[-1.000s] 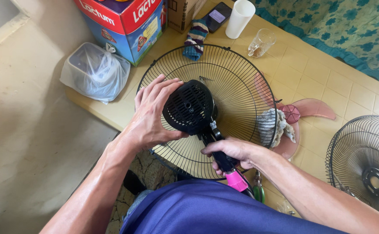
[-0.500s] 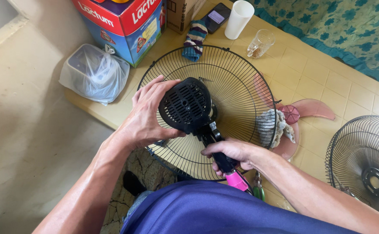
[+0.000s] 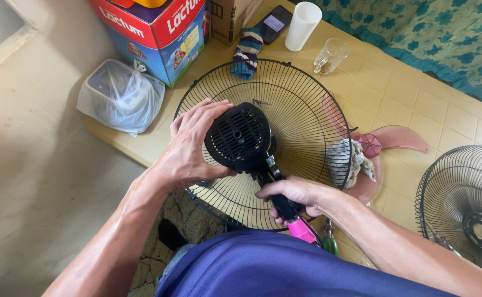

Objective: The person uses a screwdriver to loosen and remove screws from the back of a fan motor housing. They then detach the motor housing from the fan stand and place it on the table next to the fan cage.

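Note:
My left hand (image 3: 188, 146) cups the left side of a black vented fan motor housing (image 3: 240, 136), which sits at the back of a round black wire fan guard (image 3: 301, 104). My right hand (image 3: 293, 193) is closed around the black neck of the fan (image 3: 279, 190) just below the housing, where a pink part (image 3: 301, 230) sticks out near my body. A translucent pink fan blade (image 3: 395, 140) and a grey rag (image 3: 344, 162) lie right of the guard.
A second wire guard (image 3: 464, 206) lies at the right edge. At the back stand a red and blue carton (image 3: 158, 30), a tied plastic bag (image 3: 121, 96), a white cup (image 3: 302, 25), a glass (image 3: 330, 55), a phone (image 3: 275, 23) and a striped sock (image 3: 247, 52). Patterned teal cloth (image 3: 444, 33) lies far right.
The motor housing has shifted slightly left and down in my hands, with my left fingers wrapping further over its top. My right hand keeps its hold on the neck.

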